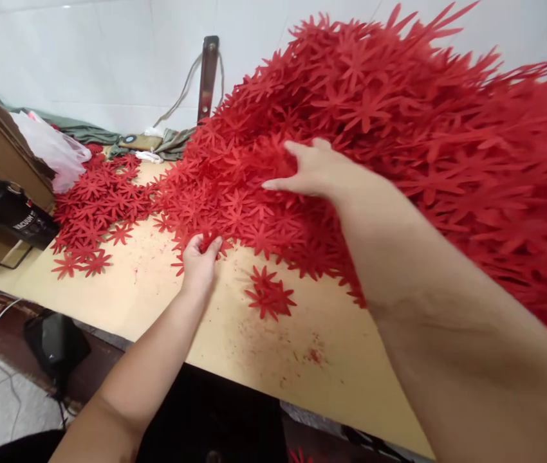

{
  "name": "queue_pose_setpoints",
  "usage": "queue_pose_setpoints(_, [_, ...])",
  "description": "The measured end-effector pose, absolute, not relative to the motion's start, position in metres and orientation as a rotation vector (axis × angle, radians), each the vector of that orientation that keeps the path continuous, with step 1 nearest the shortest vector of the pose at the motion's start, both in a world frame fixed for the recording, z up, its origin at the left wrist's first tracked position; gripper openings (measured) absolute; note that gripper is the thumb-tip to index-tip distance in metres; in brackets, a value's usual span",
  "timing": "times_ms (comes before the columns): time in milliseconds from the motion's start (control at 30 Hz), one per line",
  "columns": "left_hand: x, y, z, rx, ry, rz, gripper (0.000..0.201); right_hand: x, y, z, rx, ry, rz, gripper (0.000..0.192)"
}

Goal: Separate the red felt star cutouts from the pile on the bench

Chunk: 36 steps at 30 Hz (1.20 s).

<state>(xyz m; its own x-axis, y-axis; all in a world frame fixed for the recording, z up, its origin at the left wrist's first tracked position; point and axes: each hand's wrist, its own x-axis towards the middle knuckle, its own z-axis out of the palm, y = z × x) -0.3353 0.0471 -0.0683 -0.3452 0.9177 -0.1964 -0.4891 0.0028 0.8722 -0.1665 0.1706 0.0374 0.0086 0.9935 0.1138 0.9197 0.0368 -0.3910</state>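
Note:
A large heap of red flower-shaped cutouts (254, 212) with narrow petals covers much of the table and rises toward the right. My left hand (199, 263) is at the heap's front edge, thumb and fingers closed round a red flower-shaped cutout that its fingers partly cover. Higher up, my right hand (319, 168) reaches over the heap with thumb and fingers spread apart, touching or just above the cutouts. A few cutouts (268, 294) form a small cluster on the bare wood in front of the heap.
A second, lower pile of red cutouts (100, 199) spreads at the left. Beside it are a white plastic bag (54, 151), a black flask (17, 209) and a cardboard box (3, 116). Red crumbs (315, 354) dot the wooden table (157, 302). A metal bracket (208, 77) stands against the tiled wall.

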Motion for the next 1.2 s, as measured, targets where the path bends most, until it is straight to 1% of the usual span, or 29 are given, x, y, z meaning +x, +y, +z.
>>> queue_pose_setpoints(33, [-0.336, 0.047, -0.068, 0.552, 1.120, 1.587, 0.021, -0.157, 0.172, 0.038, -1.919, -1.988, 0.309, 0.106])
queue_pose_setpoints(67, [-0.336, 0.046, -0.067, 0.562, 1.106, 1.576, 0.023, -0.148, 0.170, 0.038, -1.839, -2.011, 0.292, 0.109])
queue_pose_setpoints(200, [-0.332, 0.044, -0.064, 0.604, 1.076, 1.500, 0.024, -0.137, 0.131, 0.036, -1.464, -2.062, 0.132, 0.111])
queue_pose_setpoints(233, [-0.331, 0.043, -0.063, 0.626, 1.071, 1.471, 0.023, -0.144, 0.117, 0.034, -1.429, -2.086, 0.137, 0.112])
queue_pose_setpoints(267, [-0.330, 0.043, -0.064, 0.650, 1.068, 1.442, 0.022, -0.154, 0.103, 0.030, -1.404, -2.133, 0.178, 0.107])
queue_pose_setpoints(300, [-0.329, 0.043, -0.064, 0.674, 1.068, 1.415, 0.022, -0.165, 0.090, 0.023, -1.361, -2.176, 0.254, 0.089])
queue_pose_setpoints(367, [-0.329, 0.042, -0.068, 0.710, 1.061, 1.360, 0.024, -0.187, 0.071, 0.005, -1.329, -2.212, 0.463, 0.044])
queue_pose_setpoints(400, [-0.329, 0.041, -0.070, 0.719, 1.042, 1.335, 0.027, -0.196, 0.065, -0.006, -1.342, -2.189, 0.547, 0.025])
queue_pose_setpoints(433, [-0.329, 0.040, -0.072, 0.723, 1.007, 1.312, 0.029, -0.201, 0.061, -0.016, -1.364, -2.142, 0.619, 0.014])
queue_pose_setpoints(467, [-0.330, 0.039, -0.073, 0.725, 0.963, 1.288, 0.031, -0.204, 0.059, -0.025, -1.383, -2.076, 0.676, 0.008])
queue_pose_setpoints(533, [-0.331, 0.037, -0.074, 0.736, 0.893, 1.258, 0.028, -0.204, 0.059, -0.036, -1.399, -1.930, 0.750, 0.007])
queue_pose_setpoints(600, [-0.332, 0.035, -0.073, 0.772, 0.891, 1.251, 0.017, -0.199, 0.059, -0.039, -1.394, -1.803, 0.772, 0.005])
queue_pose_setpoints(667, [-0.331, 0.035, -0.070, 0.824, 0.929, 1.261, 0.012, -0.193, 0.059, -0.036, -1.397, -1.711, 0.773, 0.004])
queue_pose_setpoints(867, [-0.329, 0.035, -0.068, 0.944, 1.017, 1.286, 0.022, -0.175, 0.055, -0.035, -1.387, -1.569, 0.705, 0.005])
queue_pose_setpoints(933, [-0.329, 0.035, -0.067, 0.931, 1.034, 1.298, 0.021, -0.167, 0.058, -0.040, -1.401, -1.538, 0.655, 0.008])
queue_pose_setpoints(1000, [-0.328, 0.034, -0.067, 0.883, 1.037, 1.289, 0.015, -0.157, 0.062, -0.047, -1.404, -1.541, 0.618, 0.015])
queue_pose_setpoints(1100, [-0.328, 0.034, -0.066, 0.855, 1.025, 1.263, 0.011, -0.146, 0.066, -0.053, -1.404, -1.583, 0.503, 0.033])
queue_pose_setpoints(1133, [-0.328, 0.034, -0.066, 0.874, 1.027, 1.260, 0.011, -0.145, 0.066, -0.053, -1.422, -1.597, 0.430, 0.039])
queue_pose_setpoints(1200, [-0.327, 0.034, -0.067, 0.937, 1.043, 1.260, 0.018, -0.148, 0.060, -0.049, -1.469, -1.626, 0.272, 0.049])
